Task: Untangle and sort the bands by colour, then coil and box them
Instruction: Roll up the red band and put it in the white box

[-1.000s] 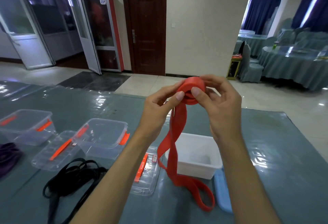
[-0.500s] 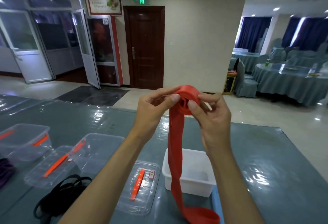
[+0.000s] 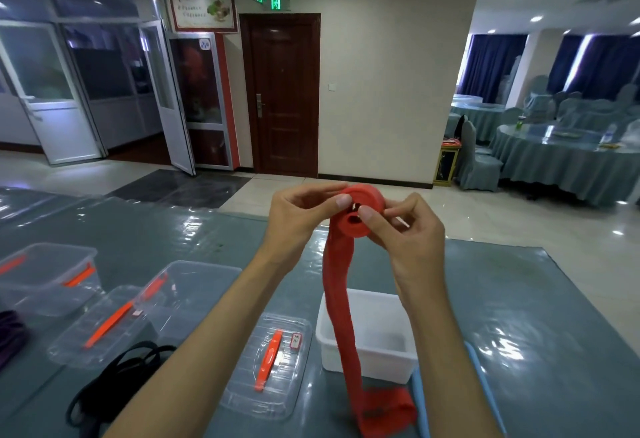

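Midair: red band (image 3: 341, 299) half coiled, roll pinched between left hand (image 3: 298, 219) and right hand (image 3: 412, 233), both grips clamped on it. Loose tail hanging straight down, long axis near vertical, crossing before the white box (image 3: 391, 330), end folded on the worktop (image 3: 519, 299). Box below, nearer the right hand. Black bands (image 3: 114, 389) left, uncoiled.

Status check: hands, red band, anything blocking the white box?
Left hand and right hand both pinch the red band coil, raised. Tail hangs over the open white box. Nothing blocking the box.
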`<control>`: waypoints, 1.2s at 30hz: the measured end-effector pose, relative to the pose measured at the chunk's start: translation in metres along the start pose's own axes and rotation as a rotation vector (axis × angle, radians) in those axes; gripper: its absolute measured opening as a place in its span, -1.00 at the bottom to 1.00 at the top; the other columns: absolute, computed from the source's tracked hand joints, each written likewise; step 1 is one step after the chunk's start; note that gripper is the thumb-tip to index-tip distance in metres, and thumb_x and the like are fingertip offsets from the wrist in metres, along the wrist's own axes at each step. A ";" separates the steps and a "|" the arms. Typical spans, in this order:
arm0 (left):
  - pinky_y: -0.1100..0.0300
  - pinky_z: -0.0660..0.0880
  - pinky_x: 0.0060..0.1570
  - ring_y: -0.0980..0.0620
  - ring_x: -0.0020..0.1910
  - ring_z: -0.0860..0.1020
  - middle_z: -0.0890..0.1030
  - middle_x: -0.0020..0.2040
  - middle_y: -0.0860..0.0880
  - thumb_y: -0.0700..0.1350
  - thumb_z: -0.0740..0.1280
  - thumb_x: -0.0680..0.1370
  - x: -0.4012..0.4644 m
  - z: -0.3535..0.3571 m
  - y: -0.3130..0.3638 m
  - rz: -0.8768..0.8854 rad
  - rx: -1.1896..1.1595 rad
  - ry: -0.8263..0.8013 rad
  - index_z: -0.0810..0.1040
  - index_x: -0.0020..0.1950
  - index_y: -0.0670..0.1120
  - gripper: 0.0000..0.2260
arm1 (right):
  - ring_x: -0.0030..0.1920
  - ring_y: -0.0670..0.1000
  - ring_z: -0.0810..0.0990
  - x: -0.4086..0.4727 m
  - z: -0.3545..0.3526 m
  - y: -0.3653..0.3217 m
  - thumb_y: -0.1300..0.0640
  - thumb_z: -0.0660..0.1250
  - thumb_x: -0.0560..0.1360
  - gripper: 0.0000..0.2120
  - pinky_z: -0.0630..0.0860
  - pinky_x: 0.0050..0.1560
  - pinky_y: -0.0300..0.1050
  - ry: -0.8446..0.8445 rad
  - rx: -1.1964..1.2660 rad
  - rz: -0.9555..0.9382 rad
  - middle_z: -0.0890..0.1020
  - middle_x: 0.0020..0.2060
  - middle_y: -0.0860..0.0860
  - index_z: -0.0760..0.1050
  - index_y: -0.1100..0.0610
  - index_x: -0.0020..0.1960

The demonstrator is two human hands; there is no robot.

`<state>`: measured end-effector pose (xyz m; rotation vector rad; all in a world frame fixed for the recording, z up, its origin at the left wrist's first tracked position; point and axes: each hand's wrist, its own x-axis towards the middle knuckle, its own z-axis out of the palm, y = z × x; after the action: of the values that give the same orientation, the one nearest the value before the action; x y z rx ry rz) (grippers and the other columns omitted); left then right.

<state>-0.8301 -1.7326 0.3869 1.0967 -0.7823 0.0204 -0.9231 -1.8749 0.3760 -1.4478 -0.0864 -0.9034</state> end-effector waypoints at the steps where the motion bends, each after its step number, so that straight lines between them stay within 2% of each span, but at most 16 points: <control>1: 0.14 0.65 0.08 -0.10 0.09 0.74 0.77 0.07 -0.15 -0.07 0.60 0.48 -0.001 0.002 -0.001 0.020 0.002 0.036 0.77 0.13 -0.08 -0.75 | 0.04 0.12 0.77 0.004 0.000 -0.004 -0.06 0.64 0.36 -0.73 0.72 0.07 0.24 -0.004 -0.010 -0.014 0.74 -0.03 0.05 0.58 -0.06 -0.11; 3: 0.13 0.63 0.14 -0.08 0.12 0.73 0.77 0.09 -0.12 -0.03 0.56 0.49 -0.003 0.010 -0.001 0.023 -0.039 0.086 0.78 0.12 -0.02 -0.78 | 0.06 0.11 0.77 0.011 0.003 -0.011 -0.02 0.64 0.40 -0.71 0.73 0.04 0.14 -0.006 0.028 -0.040 0.74 0.01 0.00 0.65 -0.14 0.06; 5: 0.16 0.59 0.21 -0.05 0.21 0.69 0.75 0.15 -0.07 -0.01 0.49 0.54 -0.001 0.017 0.002 0.006 -0.074 0.045 0.76 0.19 0.05 -0.77 | 0.14 0.10 0.75 0.014 0.007 -0.013 -0.03 0.63 0.42 -0.69 0.72 0.10 0.14 0.012 0.098 -0.074 0.74 0.08 -0.03 0.67 -0.16 0.13; 8: 0.13 0.58 0.25 -0.10 0.22 0.67 0.73 0.15 -0.11 -0.05 0.50 0.58 0.007 0.018 0.011 0.039 -0.015 -0.001 0.72 0.26 -0.05 -0.74 | 0.21 0.17 0.71 0.016 0.005 -0.008 0.04 0.63 0.42 -0.77 0.64 0.22 0.28 0.000 0.140 -0.101 0.73 0.08 -0.01 0.66 -0.08 0.02; 11: 0.21 0.64 0.05 -0.05 0.05 0.74 0.77 0.02 -0.10 -0.08 0.53 0.50 0.011 0.017 0.017 0.090 0.077 0.055 0.74 0.15 -0.12 -0.74 | 0.14 0.18 0.74 0.022 -0.005 -0.010 -0.01 0.65 0.39 -0.75 0.70 0.10 0.22 -0.029 0.078 -0.054 0.75 0.06 0.05 0.59 -0.05 -0.08; 14: 0.25 0.63 0.01 -0.01 0.02 0.75 0.78 -0.01 -0.06 -0.07 0.54 0.49 0.011 0.022 0.016 0.115 0.126 0.073 0.73 0.12 -0.15 -0.75 | 0.10 0.12 0.76 0.035 -0.011 -0.018 0.01 0.63 0.45 -0.75 0.72 0.08 0.19 -0.046 -0.049 -0.119 0.75 0.04 0.02 0.65 -0.13 0.06; 17: 0.18 0.62 0.17 -0.03 0.17 0.70 0.76 0.10 -0.05 -0.07 0.50 0.51 0.018 0.026 0.018 0.054 0.102 -0.003 0.70 0.22 -0.09 -0.70 | 0.17 0.14 0.73 0.042 -0.007 -0.020 0.00 0.60 0.46 -0.74 0.69 0.16 0.20 -0.010 0.027 -0.144 0.74 0.10 0.02 0.70 -0.09 0.13; 19: 0.14 0.61 0.23 -0.05 0.20 0.69 0.75 0.14 -0.08 -0.09 0.49 0.50 0.024 0.022 0.024 0.025 0.084 -0.075 0.68 0.26 -0.08 -0.67 | 0.21 0.17 0.71 0.041 -0.004 -0.018 0.05 0.62 0.43 -0.77 0.67 0.19 0.22 -0.022 0.151 -0.097 0.73 0.13 0.06 0.72 -0.08 0.07; 20: 0.16 0.62 0.19 -0.03 0.16 0.70 0.75 0.12 -0.08 -0.11 0.49 0.51 0.027 0.018 0.026 0.036 0.088 -0.096 0.68 0.26 -0.09 -0.68 | 0.22 0.17 0.71 0.039 -0.004 -0.017 0.08 0.62 0.41 -0.80 0.67 0.18 0.21 -0.046 0.201 -0.057 0.73 0.13 0.08 0.71 -0.06 0.01; 22: 0.25 0.63 0.08 0.05 0.08 0.73 0.77 0.05 -0.03 -0.11 0.52 0.50 0.030 0.012 0.030 0.087 0.144 -0.105 0.70 0.21 -0.11 -0.70 | 0.17 0.17 0.74 0.041 -0.007 -0.016 0.10 0.64 0.36 -0.81 0.71 0.06 0.11 -0.113 0.248 0.037 0.74 0.09 0.08 0.65 -0.02 -0.12; 24: 0.26 0.64 0.02 0.03 0.03 0.75 0.78 0.01 -0.01 -0.07 0.57 0.46 0.030 0.012 0.028 0.124 0.197 -0.059 0.72 0.15 -0.06 -0.73 | 0.07 0.18 0.76 0.046 -0.011 -0.018 0.07 0.64 0.33 -0.78 0.71 -0.04 0.04 -0.130 0.185 0.065 0.76 0.02 0.09 0.60 -0.01 -0.19; 27: 0.24 0.64 0.04 -0.03 0.05 0.75 0.77 0.03 -0.05 -0.06 0.56 0.52 0.031 0.016 0.018 0.144 0.162 0.026 0.75 0.13 -0.02 -0.80 | 0.04 0.13 0.76 0.057 -0.011 -0.024 0.03 0.62 0.34 -0.79 0.71 -0.03 0.04 -0.098 0.098 0.008 0.74 -0.03 0.07 0.65 -0.06 -0.09; 29: 0.21 0.60 0.16 -0.06 0.20 0.69 0.73 0.16 -0.09 -0.05 0.49 0.59 0.034 0.018 0.014 0.104 0.116 -0.004 0.72 0.26 0.01 -0.75 | 0.06 0.06 0.75 0.061 -0.006 -0.026 0.03 0.62 0.35 -0.73 0.71 0.00 -0.01 -0.077 0.168 -0.028 0.74 -0.01 0.01 0.69 -0.09 0.03; 32: 0.20 0.56 0.25 -0.07 0.31 0.64 0.69 0.28 -0.08 -0.04 0.42 0.65 0.038 0.016 0.015 0.063 0.065 -0.080 0.65 0.38 0.09 -0.70 | 0.17 0.07 0.73 0.060 0.002 -0.021 0.05 0.58 0.42 -0.67 0.69 0.16 0.08 -0.060 0.181 -0.075 0.75 0.09 0.00 0.68 -0.01 0.17; 34: 0.25 0.59 0.17 -0.02 0.22 0.69 0.74 0.18 -0.04 -0.04 0.47 0.61 0.041 0.015 0.019 0.105 0.090 -0.003 0.69 0.32 0.04 -0.73 | 0.20 0.10 0.72 0.059 0.003 -0.015 0.05 0.59 0.42 -0.71 0.66 0.24 0.20 -0.075 0.114 -0.078 0.74 0.09 0.04 0.66 -0.01 0.11; 36: 0.25 0.62 0.08 -0.01 0.12 0.73 0.77 0.06 -0.01 -0.05 0.54 0.55 0.043 0.014 0.017 0.137 0.143 0.103 0.72 0.20 -0.01 -0.77 | 0.15 0.11 0.74 0.060 0.000 -0.012 0.02 0.64 0.37 -0.72 0.66 0.21 0.27 -0.076 0.048 -0.037 0.73 0.05 0.09 0.60 -0.04 -0.01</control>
<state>-0.8132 -1.7510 0.4277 1.1657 -0.7706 0.2503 -0.8887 -1.9016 0.4195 -1.4403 -0.1911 -0.8705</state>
